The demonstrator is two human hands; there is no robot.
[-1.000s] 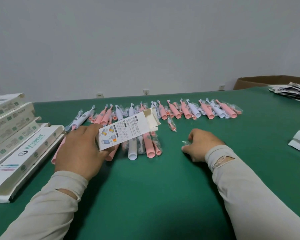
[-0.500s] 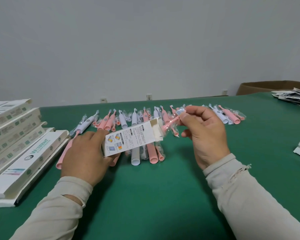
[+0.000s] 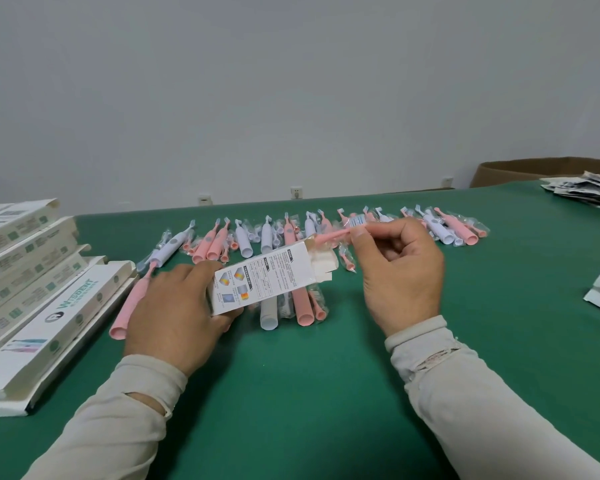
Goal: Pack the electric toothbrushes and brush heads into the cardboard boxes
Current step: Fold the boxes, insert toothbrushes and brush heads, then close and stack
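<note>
- Above the green felt worktop [image 3: 291, 393], a pink brush head in clear wrap [image 3: 340, 233] is entering the open end of a white printed cardboard box [image 3: 264, 280].
- Right hand [image 3: 400, 271] is pinching the brush head's bristle end.
- Left hand [image 3: 175, 313] is gripping the box, tilted.
- Pink and white electric toothbrushes [image 3: 302, 299] are lying beneath and behind.
- Stacked white cartons [image 3: 28, 271] are sitting left.

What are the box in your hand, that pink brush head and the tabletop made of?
Box: thin white printed card, going by its folded flaps. Brush head: looks like smooth pink plastic in a clear, crinkly glossy wrapper. Tabletop: matte green, perhaps felt or a mat.
</note>
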